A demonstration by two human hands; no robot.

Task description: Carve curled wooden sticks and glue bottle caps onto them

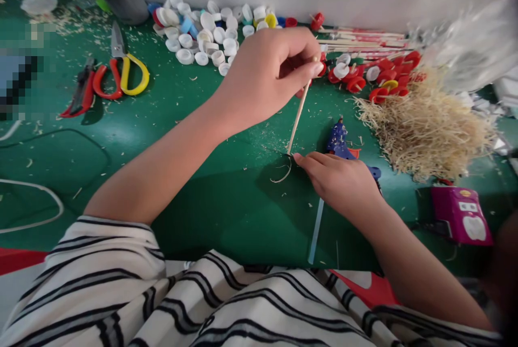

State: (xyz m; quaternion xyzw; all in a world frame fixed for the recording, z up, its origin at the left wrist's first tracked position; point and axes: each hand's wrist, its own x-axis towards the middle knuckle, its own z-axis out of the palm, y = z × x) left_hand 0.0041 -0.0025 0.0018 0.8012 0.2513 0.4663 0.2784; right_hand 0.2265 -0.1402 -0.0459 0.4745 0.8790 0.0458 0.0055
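Note:
A thin wooden stick (pixel 298 115) slants down from my left hand (pixel 279 66), whose thumb and fingers pinch its upper end. The stick's lower end meets a small dark blade-like piece (pixel 288 154) at the fingertips of my right hand (pixel 340 179). My right fingers are closed on that dark piece, most of which is hidden. A pale curled shaving (pixel 282 174) hangs just below it. Behind my right hand lies a blue glue gun (pixel 338 139), with a translucent glue stick (pixel 316 231) showing below the hand.
White bottle caps (pixel 208 22) lie along the wall. Scissors (pixel 117 47) and red-handled pliers (pixel 83 90) rest at the left. Red caps (pixel 356 84), wooden sticks (pixel 364 39), a shavings pile (pixel 433 126) and a magenta box (pixel 461 215) are at the right, on the green table (pixel 226 196).

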